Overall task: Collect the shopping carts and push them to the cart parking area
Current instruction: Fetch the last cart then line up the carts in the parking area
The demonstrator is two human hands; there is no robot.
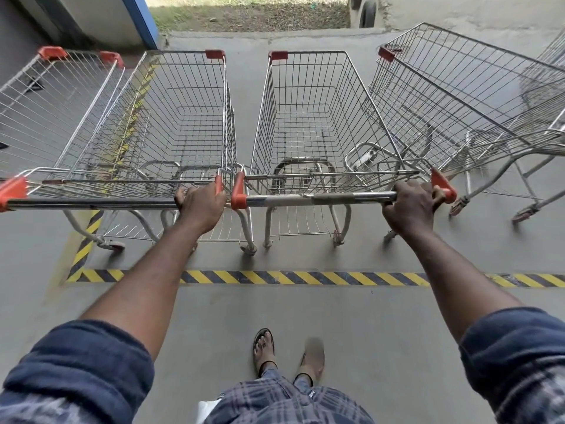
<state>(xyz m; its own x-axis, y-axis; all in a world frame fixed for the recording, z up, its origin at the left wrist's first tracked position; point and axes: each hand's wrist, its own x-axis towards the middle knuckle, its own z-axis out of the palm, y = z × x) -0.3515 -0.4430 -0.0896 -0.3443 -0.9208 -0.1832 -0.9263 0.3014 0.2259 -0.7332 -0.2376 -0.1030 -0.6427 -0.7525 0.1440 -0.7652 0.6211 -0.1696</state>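
The person stands on the concrete floor [275, 319] behind two empty shopping carts set side by side, one hand on each. The left grip [200, 209] is closed over the left cart handle [91, 204] at its right end. The right grip [411, 209] is closed over the right cart handle [321, 198] at its right end, against the orange end cap [443, 186]. Holding one bar per hand with both arms extended allows two carts to be driven as a pair. The left hold on the inner end of its bar probably serves to keep the two baskets parallel and close together. The left cart [180, 123] lies at 11 o'clock from the person and the right cart [312, 117] at 12 to 1 o'clock. Their inner handle ends are just beside each other. A third cart [52, 99] stands at 10 o'clock, close against the left cart. A skewed cart [452, 96] sits at 2 o'clock, its front angled toward the right cart. Whether those two touch cannot be determined. A strip of yellow-and-black hazard tape [305, 278] crosses the floor at 12 o'clock, between the sandalled feet [264, 347] and the rear wheels, with a second strip running away at 10 o'clock. This tape probably marks the parking area, so both carts appear to be past its boundary and the push is near its end. The skewed cart is the likely obstruction on the right side.
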